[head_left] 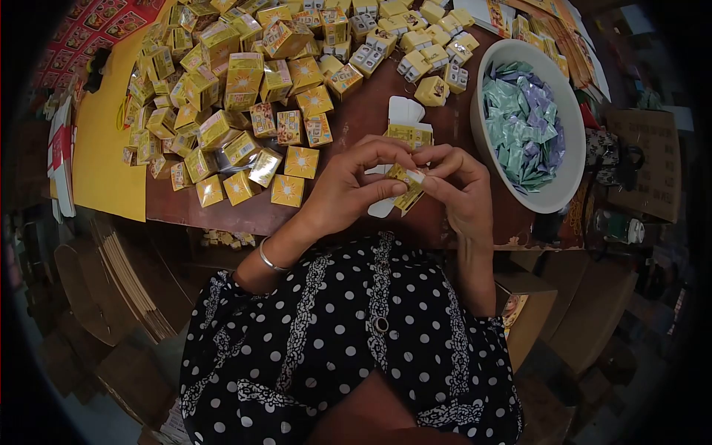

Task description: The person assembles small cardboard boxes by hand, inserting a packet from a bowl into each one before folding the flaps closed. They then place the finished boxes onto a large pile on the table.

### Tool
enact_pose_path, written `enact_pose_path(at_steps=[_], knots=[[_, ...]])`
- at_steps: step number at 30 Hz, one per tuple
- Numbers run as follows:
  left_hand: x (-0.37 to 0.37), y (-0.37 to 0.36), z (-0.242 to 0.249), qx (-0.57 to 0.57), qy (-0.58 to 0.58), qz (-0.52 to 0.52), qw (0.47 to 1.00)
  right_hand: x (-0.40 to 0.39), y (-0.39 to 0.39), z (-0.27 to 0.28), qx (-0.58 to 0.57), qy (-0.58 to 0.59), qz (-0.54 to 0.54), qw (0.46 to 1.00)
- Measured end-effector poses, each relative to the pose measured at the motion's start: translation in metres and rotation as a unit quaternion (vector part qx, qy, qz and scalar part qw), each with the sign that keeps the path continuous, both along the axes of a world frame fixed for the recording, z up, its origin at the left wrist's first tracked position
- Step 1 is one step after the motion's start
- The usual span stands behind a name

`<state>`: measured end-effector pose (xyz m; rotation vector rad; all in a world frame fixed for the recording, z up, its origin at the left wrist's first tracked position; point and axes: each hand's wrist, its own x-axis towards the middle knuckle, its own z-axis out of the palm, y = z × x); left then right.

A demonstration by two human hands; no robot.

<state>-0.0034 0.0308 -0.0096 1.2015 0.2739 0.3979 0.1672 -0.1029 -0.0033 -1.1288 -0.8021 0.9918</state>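
Between my two hands is a small yellow printed carton, held tilted near the table's front edge. My left hand pinches it from the left with thumb and fingers. From the right, my right hand grips its upper edge, where a white flap shows. Just beyond my fingers lie unfolded cartons with white inner flaps, partly hidden by my hands. Farther back sits a cluster of small yellow-and-white blocks, some with rings.
A heap of filled yellow boxes covers the table's left and back. To the right stands a white basin of green and purple sachets. Yellow card lies at the left edge. A cardboard box is at the far right.
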Motion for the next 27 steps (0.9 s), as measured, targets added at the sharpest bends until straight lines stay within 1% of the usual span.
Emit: enact_pose_path(at_steps=[4,7,9,10,11,12,13,15,16,18,19,21,22,24,25,27], knots=[[-0.001,0.001,0.004,0.011,0.023,-0.009,1.000,-0.003,-0.003,0.003,0.014,-0.002,0.003,1.000],[0.002,-0.005,-0.001,-0.005,-0.003,0.007,1.000,-0.006,-0.003,0.001,0.016,-0.026,-0.017,0.999],[0.003,-0.014,0.003,0.053,0.016,0.027,0.998,-0.011,0.000,-0.006,0.002,0.050,-0.060,0.997],[0.005,-0.015,0.004,0.054,0.015,0.027,0.998,-0.014,0.002,-0.008,0.003,0.049,-0.060,0.997],[0.006,-0.017,0.006,0.191,0.035,0.053,0.980,-0.019,0.004,-0.008,0.001,0.066,-0.079,0.995],[0.007,-0.018,0.006,0.324,0.056,0.077,0.941,-0.024,0.006,-0.009,-0.002,0.084,-0.097,0.992],[0.008,-0.019,0.005,0.324,0.057,0.079,0.941,-0.027,0.008,-0.009,-0.001,0.084,-0.095,0.992],[0.008,-0.022,-0.002,0.337,0.112,0.079,0.932,-0.033,0.010,-0.009,-0.007,0.058,-0.088,0.994],[0.007,-0.021,-0.003,0.337,0.113,0.078,0.932,-0.032,0.010,-0.005,-0.008,0.059,-0.088,0.994],[0.004,-0.018,-0.005,0.367,0.107,0.097,0.919,-0.025,0.009,0.003,-0.029,0.045,-0.010,0.998],[0.005,-0.018,-0.006,0.367,0.107,0.095,0.919,-0.021,0.008,0.002,-0.030,0.046,-0.012,0.998],[0.006,-0.019,-0.005,0.375,0.102,0.083,0.918,-0.013,0.009,-0.001,-0.039,-0.006,0.009,0.999],[0.007,-0.020,-0.004,0.375,0.102,0.083,0.918,-0.014,0.010,0.003,-0.039,-0.006,0.010,0.999],[0.008,-0.020,-0.002,0.351,0.129,0.077,0.924,-0.021,0.012,0.016,-0.089,-0.008,-0.025,0.996],[0.008,-0.020,-0.002,0.350,0.130,0.076,0.924,-0.022,0.012,0.016,-0.090,-0.007,-0.025,0.996],[0.006,-0.020,-0.001,0.371,0.140,0.079,0.915,-0.024,0.012,0.014,-0.077,-0.064,-0.035,0.994]])
